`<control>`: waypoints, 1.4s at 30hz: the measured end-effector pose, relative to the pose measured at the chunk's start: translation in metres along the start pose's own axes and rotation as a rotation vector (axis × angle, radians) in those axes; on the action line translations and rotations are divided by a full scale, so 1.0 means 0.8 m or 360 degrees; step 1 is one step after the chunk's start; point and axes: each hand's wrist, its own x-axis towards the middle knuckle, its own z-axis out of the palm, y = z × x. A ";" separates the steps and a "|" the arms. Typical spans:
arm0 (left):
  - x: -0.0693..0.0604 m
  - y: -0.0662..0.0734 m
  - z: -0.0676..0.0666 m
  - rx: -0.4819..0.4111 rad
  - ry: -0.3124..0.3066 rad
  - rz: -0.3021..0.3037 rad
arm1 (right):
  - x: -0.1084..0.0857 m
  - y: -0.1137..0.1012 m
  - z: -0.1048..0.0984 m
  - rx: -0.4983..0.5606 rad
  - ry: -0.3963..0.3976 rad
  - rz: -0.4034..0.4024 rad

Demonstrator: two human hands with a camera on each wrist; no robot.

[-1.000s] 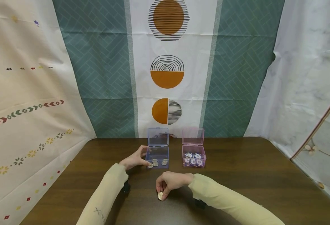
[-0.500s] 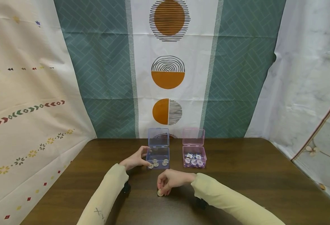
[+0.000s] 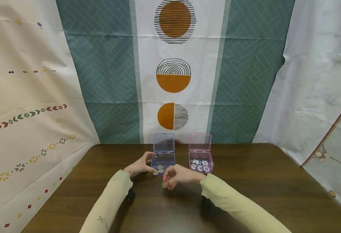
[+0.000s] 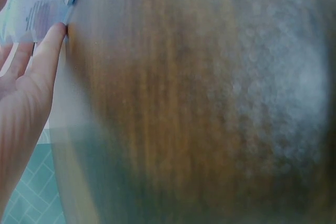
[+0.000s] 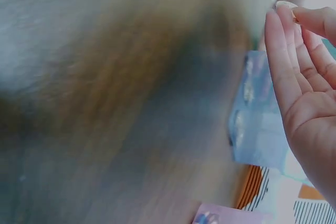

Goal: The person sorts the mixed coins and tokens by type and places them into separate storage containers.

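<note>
My left hand (image 3: 139,165) holds the translucent blue plastic box (image 3: 164,158) by its left side, thumb at the front and fingers toward the back. Several shiny coins (image 3: 160,169) lie inside it, partly hidden by my right hand, and its lid (image 3: 163,142) stands raised. In front of the box, my right hand (image 3: 181,174) pinches a gold coin (image 3: 164,184) above the table between thumb and fingertips. In the right wrist view, the blue box (image 5: 257,114) appears beyond that hand's fingers. The left wrist view has my left hand (image 4: 34,85) against the box wall (image 4: 37,11).
To the right stands a translucent pink box (image 3: 200,155) with its lid up, holding several blue and purple poker chips (image 3: 200,165). Both boxes are on a dark brown wooden table (image 3: 246,181). A patterned curtain (image 3: 173,81) hangs behind the table's far edge.
My right hand has picked the gold coin up off the table and moved it forward toward the blue box. The left hand has stayed on the box.
</note>
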 end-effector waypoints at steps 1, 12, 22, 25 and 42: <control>0.000 0.000 0.000 -0.0003 -0.0002 0.0003 | 0.001 -0.002 -0.001 0.0017 0.0035 -0.0007; -0.002 0.000 0.002 0.0011 0.0030 -0.0024 | 0.003 -0.012 -0.014 0.0215 0.0444 -0.0020; -0.001 0.005 0.001 -0.0022 -0.0002 -0.0023 | 0.007 -0.009 -0.030 0.0279 0.0880 -0.0110; -0.002 0.005 0.001 -0.0028 -0.0013 -0.0021 | 0.009 -0.008 -0.033 0.0340 0.0952 -0.0095; -0.003 0.005 0.001 -0.0020 0.0023 -0.0062 | 0.032 -0.010 -0.042 0.0702 0.1163 -0.0087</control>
